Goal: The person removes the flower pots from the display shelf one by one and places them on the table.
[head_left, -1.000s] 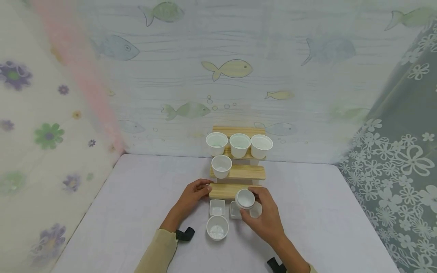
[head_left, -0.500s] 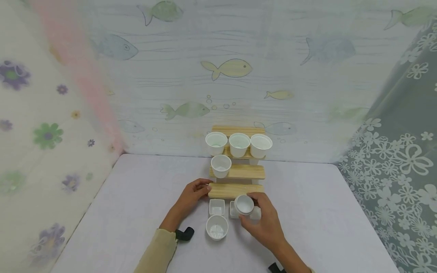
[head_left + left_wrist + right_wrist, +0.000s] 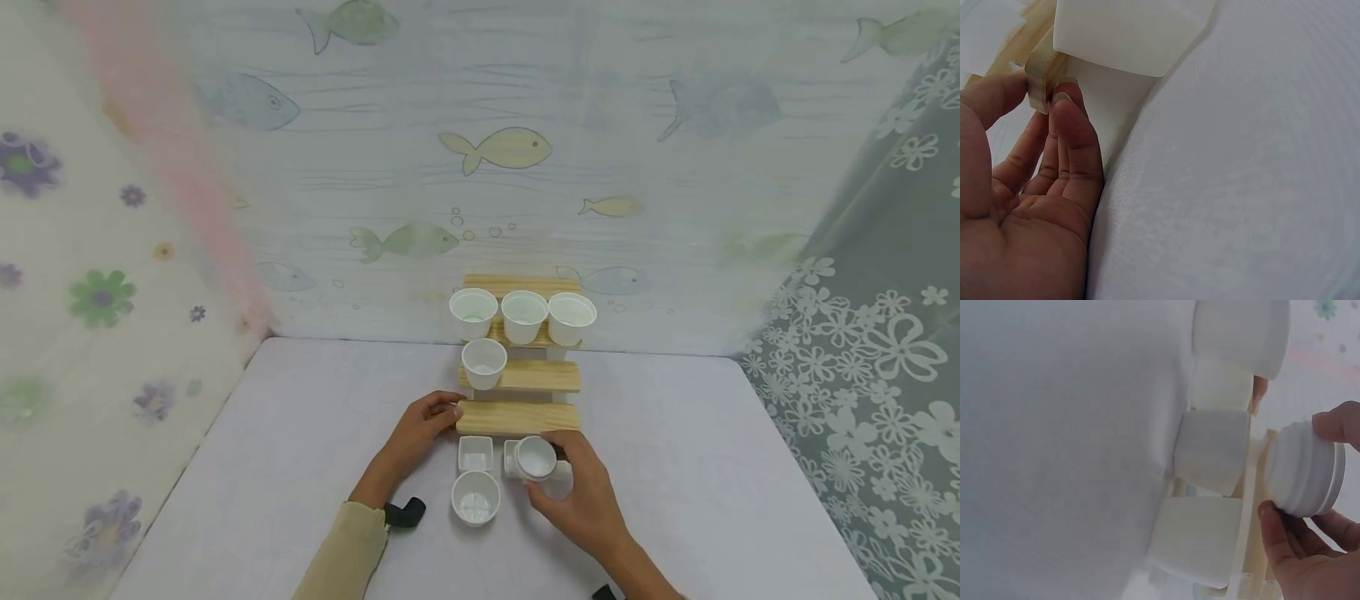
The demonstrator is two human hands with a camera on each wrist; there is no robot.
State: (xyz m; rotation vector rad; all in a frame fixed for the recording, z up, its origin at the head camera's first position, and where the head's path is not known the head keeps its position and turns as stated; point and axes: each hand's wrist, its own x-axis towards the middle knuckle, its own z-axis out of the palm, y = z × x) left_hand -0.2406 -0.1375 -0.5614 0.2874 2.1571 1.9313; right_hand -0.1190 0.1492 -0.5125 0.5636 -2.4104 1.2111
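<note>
My right hand [image 3: 588, 492] pinches a small white round cup [image 3: 536, 458] between thumb and fingers. In the right wrist view the ridged side of this cup [image 3: 1304, 469] shows, held in the air apart from the table. Below it in the head view are two small white square dishes, the left dish [image 3: 511, 460] and the right dish [image 3: 562, 469], both partly hidden. My left hand [image 3: 420, 429] holds the left end of the tiered wooden rack's lowest board [image 3: 517, 418]. The left wrist view shows its thumb and fingertips about the board end [image 3: 1039, 72].
Another square dish [image 3: 476, 454] stands before the rack, with a larger round white bowl [image 3: 476, 498] nearer me. A white cup [image 3: 483, 363] sits left on the second board. Three cups, including the middle cup [image 3: 524, 318], line the board above. Behind rises a fish-patterned backdrop [image 3: 495, 150].
My right hand has brought the small round cup down and slightly toward me, off the lowest board's front edge in the head view. The left hand keeps its place on the rack.
</note>
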